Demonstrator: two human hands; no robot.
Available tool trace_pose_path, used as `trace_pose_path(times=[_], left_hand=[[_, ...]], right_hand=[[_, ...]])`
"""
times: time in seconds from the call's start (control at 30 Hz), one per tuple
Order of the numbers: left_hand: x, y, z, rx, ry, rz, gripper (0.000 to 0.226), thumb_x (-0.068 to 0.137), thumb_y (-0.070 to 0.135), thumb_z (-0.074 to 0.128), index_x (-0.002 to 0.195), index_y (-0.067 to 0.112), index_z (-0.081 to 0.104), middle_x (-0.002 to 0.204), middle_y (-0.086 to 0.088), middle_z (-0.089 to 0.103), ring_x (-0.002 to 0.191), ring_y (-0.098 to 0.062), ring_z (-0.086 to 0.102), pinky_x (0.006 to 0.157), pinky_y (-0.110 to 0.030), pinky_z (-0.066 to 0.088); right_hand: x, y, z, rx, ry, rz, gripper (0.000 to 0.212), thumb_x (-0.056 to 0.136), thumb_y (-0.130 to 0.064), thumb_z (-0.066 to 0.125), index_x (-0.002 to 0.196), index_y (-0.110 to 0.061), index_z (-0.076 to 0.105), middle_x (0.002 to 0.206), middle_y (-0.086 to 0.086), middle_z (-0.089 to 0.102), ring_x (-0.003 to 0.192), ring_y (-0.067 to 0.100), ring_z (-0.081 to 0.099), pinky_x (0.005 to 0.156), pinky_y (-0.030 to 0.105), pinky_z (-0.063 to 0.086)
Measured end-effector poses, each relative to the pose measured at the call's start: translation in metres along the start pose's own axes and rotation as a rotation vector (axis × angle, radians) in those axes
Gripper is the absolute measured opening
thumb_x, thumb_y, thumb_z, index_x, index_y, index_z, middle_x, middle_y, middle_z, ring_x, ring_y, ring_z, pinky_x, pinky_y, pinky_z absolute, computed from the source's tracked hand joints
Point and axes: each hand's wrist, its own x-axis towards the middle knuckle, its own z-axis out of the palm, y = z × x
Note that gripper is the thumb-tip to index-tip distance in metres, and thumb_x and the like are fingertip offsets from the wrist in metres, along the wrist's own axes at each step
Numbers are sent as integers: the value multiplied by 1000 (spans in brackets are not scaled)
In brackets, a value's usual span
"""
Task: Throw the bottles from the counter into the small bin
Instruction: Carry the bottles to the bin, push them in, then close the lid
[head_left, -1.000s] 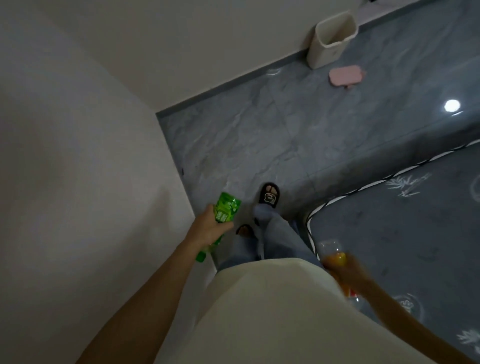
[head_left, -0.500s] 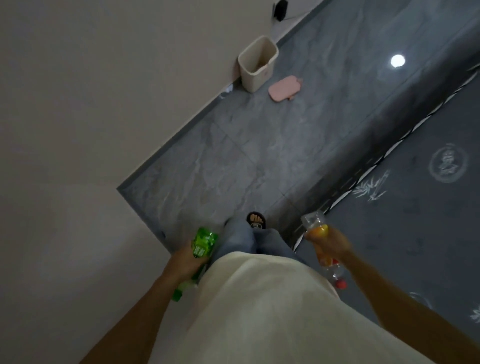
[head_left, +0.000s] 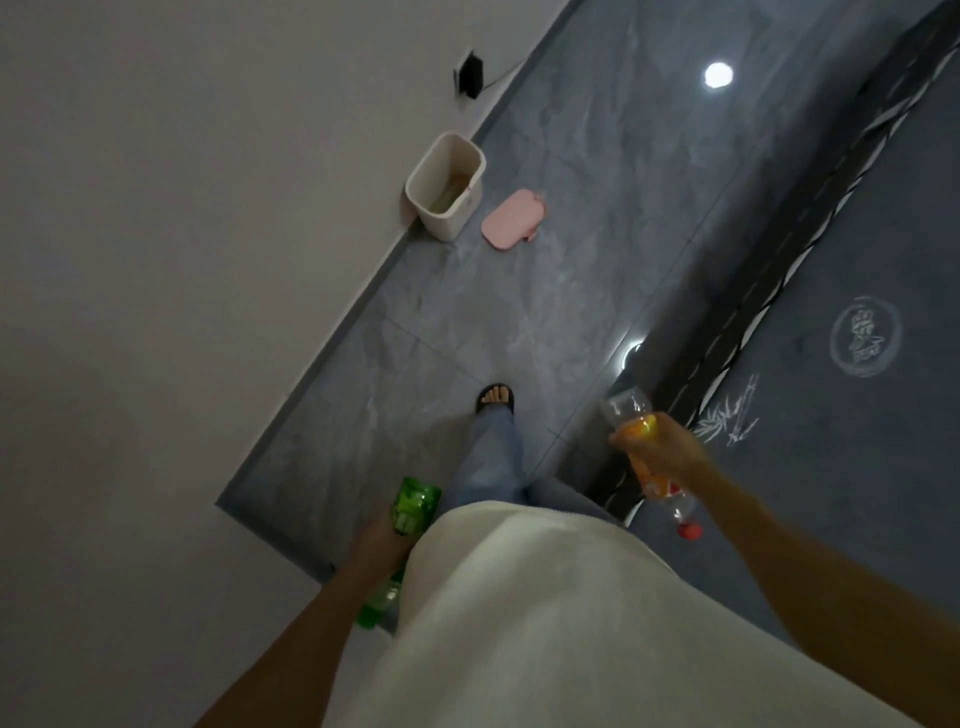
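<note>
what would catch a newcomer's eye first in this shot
The two bright bottles stand out in the dim room: a green bottle in the left hand low at the centre, and an orange-labelled bottle with a red cap in the right hand. Next comes the small pale bin, open against the wall ahead, with a pink lid flat on the grey tiles beside it.

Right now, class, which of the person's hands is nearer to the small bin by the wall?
Left, though only slightly. The left hand, gripping the green bottle, is straight back from the small bin. The right hand, holding the orange bottle, is off toward the rug.
</note>
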Motion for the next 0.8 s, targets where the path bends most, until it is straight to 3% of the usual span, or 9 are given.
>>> trace_pose_path(times=[0.07, 0.17, 0.3, 0.43, 0.5, 0.57, 0.63, 0.7, 0.8], left_hand=[[16, 48, -22, 47, -49, 65, 26, 79, 36, 73, 100, 22, 69, 94, -7, 71, 96, -33, 68, 85, -39, 54], [42, 126, -49, 129, -22, 182, 31, 72, 37, 79, 97, 30, 63, 97, 1, 68, 94, -23, 66, 73, -29, 47], [71, 219, -75, 207, 26, 244, 64, 71, 47, 77, 124, 21, 51, 109, -2, 62, 101, -25, 64, 75, -29, 46], [96, 297, -83, 224, 44, 313, 63, 72, 48, 77, 121, 20, 50, 112, -7, 65, 101, -27, 64, 76, -32, 49], [103, 325, -83, 218, 59, 307, 63, 69, 49, 76, 119, 22, 50, 110, -7, 65, 98, -26, 64, 78, -34, 51], [111, 342, -81, 211, 54, 287, 62, 70, 49, 77, 119, 21, 50, 111, -7, 66, 98, -26, 64, 81, -35, 53], [119, 352, -78, 200, 64, 251, 63, 73, 45, 79, 123, 18, 51, 114, -9, 66, 103, -28, 65, 87, -38, 54], [124, 354, -74, 165, 63, 219, 60, 74, 36, 82, 123, 13, 55, 115, -11, 68, 107, -30, 65, 91, -41, 53], [123, 348, -69, 48, 44, 205, 38, 75, 24, 82, 109, 19, 66, 106, -7, 72, 104, -27, 68, 86, -36, 53]], right_hand=[[1, -3, -11, 51, 16, 72, 33, 80, -45, 76, 87, -15, 66, 83, 15, 71, 81, 32, 70, 86, 52, 57], [1, -6, -28, 127, 77, 163, 25, 78, -38, 80, 73, -23, 60, 78, 12, 71, 76, 30, 70, 81, 50, 57], [3, -4, -54, 194, 108, 227, 33, 81, -37, 78, 65, -26, 51, 65, -7, 57, 60, 8, 53, 66, 38, 47], [24, 1, -85, 203, 86, 233, 27, 83, -40, 75, 94, -23, 58, 92, 7, 63, 82, 23, 62, 88, 47, 48], [39, 1, -102, 204, 74, 252, 53, 84, -44, 73, 122, -12, 55, 108, 13, 63, 100, 32, 62, 93, 49, 48], [56, -3, -124, 181, 63, 269, 60, 85, -47, 71, 129, -9, 53, 109, 14, 64, 100, 32, 62, 91, 48, 50], [78, -12, -151, 150, 58, 270, 52, 84, -48, 71, 118, -11, 60, 104, 14, 67, 94, 31, 65, 89, 47, 52], [100, -29, -179, 100, 79, 244, 30, 81, -45, 75, 89, -17, 66, 84, 9, 70, 76, 23, 66, 80, 44, 55], [134, -67, -217, 11, 81, 189, 32, 77, -47, 77, 70, -20, 62, 68, 3, 68, 61, 15, 64, 66, 36, 53]])
